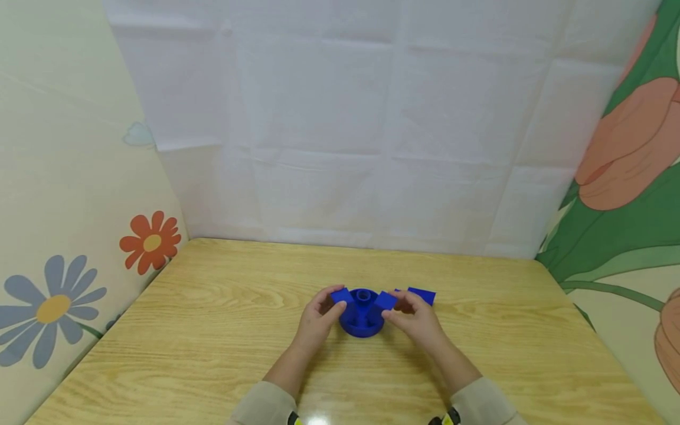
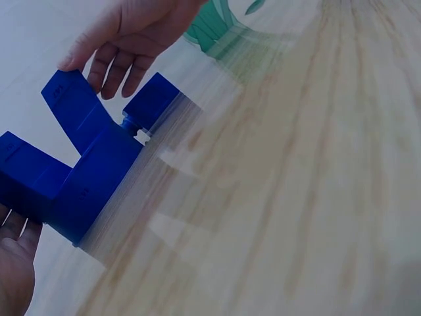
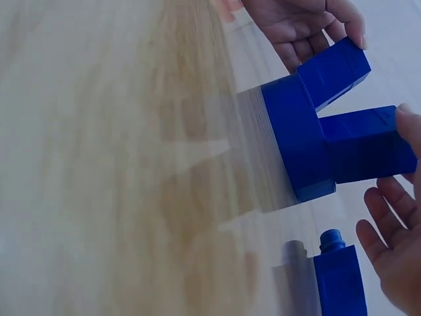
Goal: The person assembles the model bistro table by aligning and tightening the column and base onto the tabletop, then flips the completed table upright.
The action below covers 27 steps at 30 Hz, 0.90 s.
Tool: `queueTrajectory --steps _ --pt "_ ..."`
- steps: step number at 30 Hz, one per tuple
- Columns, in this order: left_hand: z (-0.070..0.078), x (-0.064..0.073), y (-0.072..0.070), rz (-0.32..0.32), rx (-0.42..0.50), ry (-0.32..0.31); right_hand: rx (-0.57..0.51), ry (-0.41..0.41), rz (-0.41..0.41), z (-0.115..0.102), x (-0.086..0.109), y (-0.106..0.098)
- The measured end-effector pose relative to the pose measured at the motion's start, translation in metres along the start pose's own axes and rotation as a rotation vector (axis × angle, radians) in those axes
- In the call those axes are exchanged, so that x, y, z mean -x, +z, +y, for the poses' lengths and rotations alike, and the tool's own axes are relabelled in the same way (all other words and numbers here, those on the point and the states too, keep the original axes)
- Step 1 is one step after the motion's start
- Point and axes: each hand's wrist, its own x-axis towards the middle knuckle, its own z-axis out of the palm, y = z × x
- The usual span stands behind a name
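Observation:
A round blue plastic base (image 1: 362, 332) with a hollow post in its middle sits on the table, and two blue blocks slant up and outward from it. My left hand (image 1: 317, 319) pinches the top of the left block (image 1: 342, 296) between thumb and fingers. On the other side, my right hand (image 1: 419, 321) grips the upper end of the right block (image 1: 385, 301), its thumb on the near face. In the right wrist view the lower ends of both blocks meet the base's wall (image 3: 296, 141).
Just beyond my right hand, a loose blue block (image 3: 339, 280) with a round knob at one end lies on the wood-grain table (image 1: 212, 330). A white cloth (image 1: 319, 118) hangs behind the table, with flower-patterned cloths at both sides.

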Motion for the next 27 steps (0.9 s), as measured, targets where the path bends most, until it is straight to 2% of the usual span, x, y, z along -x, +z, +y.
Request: queueTrajectory --steps 5,18,23,27 --pt "0.000 0.000 0.000 0.000 0.005 -0.004 -0.041 0.023 0.053 0.000 0.003 0.008" --pt "-0.003 0.001 -0.001 -0.010 -0.002 -0.022 -0.299 0.116 0.285 -0.005 0.011 0.045" --pt "-0.003 0.001 -0.001 -0.011 -0.002 -0.023 -0.288 0.119 0.372 -0.005 0.010 0.054" --pt "-0.001 0.001 0.000 -0.004 0.010 -0.014 -0.277 0.115 0.403 -0.004 0.009 0.057"
